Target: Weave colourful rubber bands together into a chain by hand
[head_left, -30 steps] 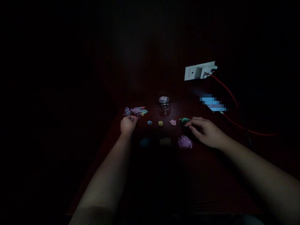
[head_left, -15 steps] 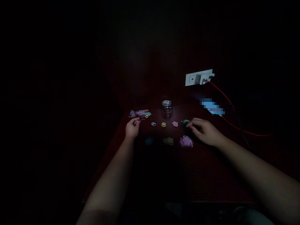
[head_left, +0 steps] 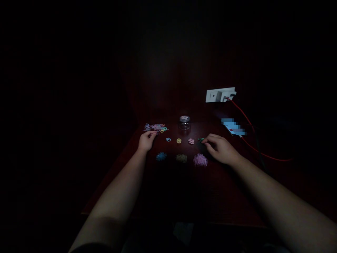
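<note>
My left hand (head_left: pixel 146 141) is closed in a pinch at the near edge of a mixed pile of small coloured rubber bands (head_left: pixel 155 127). Something thin shows at its fingertips, too small and dark to name. On the right, the thumb and fingers of my right hand (head_left: pixel 218 148) close on green rubber bands (head_left: pixel 200 139), partly hiding them. Between the hands lie small groups of blue bands (head_left: pixel 168 139), yellow bands (head_left: pixel 179 141) and pink bands (head_left: pixel 191 141). Nearer to me are a blue pile (head_left: pixel 161 156), an olive-coloured pile (head_left: pixel 181 158) and a purple pile (head_left: pixel 200 160).
A lidded clear jar (head_left: pixel 184 123) stands behind the bands on the dark red table (head_left: pixel 168 196). A phone (head_left: pixel 233 127), partly pixelated, lies at the right. Its red cable (head_left: pixel 244 114) runs to a charger in the wall socket (head_left: pixel 219 95). The surroundings are very dark.
The view has shifted a little, so most things appear further left. My right fingers cover more of the green bands. The near blue pile looks brighter. My left hand keeps its pinch.
</note>
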### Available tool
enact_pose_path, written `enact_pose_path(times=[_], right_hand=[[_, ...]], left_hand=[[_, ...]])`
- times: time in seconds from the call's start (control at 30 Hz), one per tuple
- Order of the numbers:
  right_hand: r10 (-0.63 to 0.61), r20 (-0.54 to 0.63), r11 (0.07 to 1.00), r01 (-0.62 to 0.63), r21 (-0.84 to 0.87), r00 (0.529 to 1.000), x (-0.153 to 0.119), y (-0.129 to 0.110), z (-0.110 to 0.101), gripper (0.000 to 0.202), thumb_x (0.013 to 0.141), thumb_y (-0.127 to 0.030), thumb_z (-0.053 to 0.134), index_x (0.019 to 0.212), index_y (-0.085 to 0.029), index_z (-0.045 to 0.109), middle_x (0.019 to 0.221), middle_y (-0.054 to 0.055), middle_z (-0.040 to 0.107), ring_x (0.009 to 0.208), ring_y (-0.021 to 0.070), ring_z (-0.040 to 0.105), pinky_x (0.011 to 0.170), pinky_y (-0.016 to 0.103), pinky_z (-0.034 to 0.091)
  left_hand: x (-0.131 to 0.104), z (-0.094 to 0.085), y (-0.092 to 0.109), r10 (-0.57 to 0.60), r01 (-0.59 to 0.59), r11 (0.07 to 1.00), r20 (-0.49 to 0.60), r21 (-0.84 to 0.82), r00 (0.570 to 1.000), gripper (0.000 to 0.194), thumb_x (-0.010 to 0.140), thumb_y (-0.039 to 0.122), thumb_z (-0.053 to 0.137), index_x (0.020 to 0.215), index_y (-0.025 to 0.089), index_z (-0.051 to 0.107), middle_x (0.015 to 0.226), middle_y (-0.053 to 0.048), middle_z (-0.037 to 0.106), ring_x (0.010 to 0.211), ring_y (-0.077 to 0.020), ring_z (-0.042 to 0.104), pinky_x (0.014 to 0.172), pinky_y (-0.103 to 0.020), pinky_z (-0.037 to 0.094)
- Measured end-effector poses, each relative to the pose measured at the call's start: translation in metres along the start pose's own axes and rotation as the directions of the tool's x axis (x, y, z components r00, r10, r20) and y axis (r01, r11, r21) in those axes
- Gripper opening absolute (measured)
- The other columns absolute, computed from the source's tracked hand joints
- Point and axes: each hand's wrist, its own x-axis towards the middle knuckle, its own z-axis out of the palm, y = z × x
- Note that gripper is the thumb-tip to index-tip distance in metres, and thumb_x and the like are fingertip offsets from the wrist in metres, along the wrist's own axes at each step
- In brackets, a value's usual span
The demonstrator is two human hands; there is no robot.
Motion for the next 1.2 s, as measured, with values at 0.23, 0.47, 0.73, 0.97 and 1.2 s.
enact_pose_path(times=[0.23, 0.47, 0.73, 0.97, 1.2], right_hand=[[-0.006, -0.005, 1.000, 0.006, -0.010, 1.000, 0.001, -0.005, -0.001, 0.012, 0.084, -0.017, 0.051, 0.087, -0.018, 0.063, 0.085, 0.007, 0.062, 0.081, 0.0194, 0.059, 0.076, 0.033, 0.047], [-0.016, -0.051, 0.999, 0.018, 0.044, 0.999, 0.002, -0.013, 0.003, 0.011, 0.081, -0.017, 0.055, 0.088, -0.018, 0.064, 0.080, 0.005, 0.060, 0.077, 0.0178, 0.058, 0.071, 0.031, 0.046], [-0.003, -0.228, 0.984, 0.043, 0.172, 0.974, 0.004, -0.027, 0.000, 0.019, 0.082, -0.022, 0.059, 0.101, -0.020, 0.063, 0.080, 0.004, 0.059, 0.070, 0.0166, 0.056, 0.063, 0.030, 0.047], [0.013, -0.306, 0.977, 0.053, 0.205, 0.952, 0.002, -0.032, 0.000, 0.017, 0.085, -0.022, 0.057, 0.100, -0.019, 0.066, 0.080, 0.005, 0.063, 0.070, 0.0157, 0.059, 0.061, 0.028, 0.047], [-0.004, -0.305, 0.973, 0.073, 0.218, 0.952, 0.003, -0.034, 0.000, 0.012, 0.085, -0.023, 0.058, 0.091, -0.019, 0.068, 0.083, 0.006, 0.066, 0.074, 0.0170, 0.061, 0.068, 0.031, 0.049]], left_hand=[[-0.006, 0.005, 0.021, 0.117, -0.117, 0.993, -0.022, -0.003, 0.993, 0.027, 0.084, 0.033, 0.057, 0.095, 0.014, 0.072, 0.100, -0.008, 0.073, 0.094, -0.0214, 0.066, 0.092, -0.033, 0.049], [-0.043, 0.035, 0.091, 0.201, -0.190, 0.971, 0.065, -0.148, 0.977, 0.028, 0.083, 0.036, 0.060, 0.101, 0.017, 0.070, 0.097, -0.007, 0.073, 0.081, -0.0177, 0.067, 0.075, -0.030, 0.054], [-0.079, 0.083, 0.165, 0.229, -0.137, 0.893, 0.171, -0.428, 0.958, 0.022, 0.079, 0.027, 0.066, 0.098, 0.016, 0.062, 0.084, -0.006, 0.071, 0.076, -0.0158, 0.068, 0.066, -0.025, 0.053], [-0.089, 0.091, 0.159, 0.236, -0.155, 0.887, 0.138, -0.434, 0.962, 0.019, 0.080, 0.030, 0.067, 0.091, 0.017, 0.059, 0.085, -0.005, 0.070, 0.079, -0.0155, 0.068, 0.066, -0.025, 0.051], [-0.097, 0.090, 0.154, 0.279, -0.211, 0.887, 0.114, -0.410, 0.954, 0.017, 0.082, 0.028, 0.064, 0.094, 0.017, 0.062, 0.088, -0.005, 0.070, 0.081, -0.0155, 0.067, 0.070, -0.026, 0.051]])
